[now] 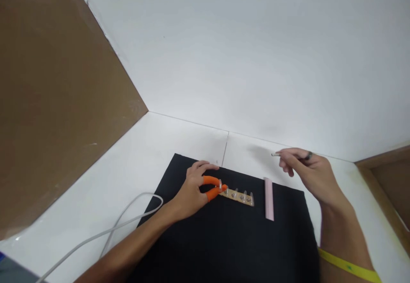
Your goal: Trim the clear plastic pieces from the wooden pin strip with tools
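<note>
While the left hand (189, 192) pinches one strip (237, 196) — two fingers (210, 180) orange-covered — the right hand (309, 169) grips one slim rod (275, 154).

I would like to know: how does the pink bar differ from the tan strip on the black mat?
The pink bar has no upright pieces on it, while the tan strip carries a row of clear pieces.
The pink bar points away from the person; the tan strip lies more crosswise.
No hand is at the pink bar, but the left hand is at the tan strip's left end.
Both are long and narrow.
</note>
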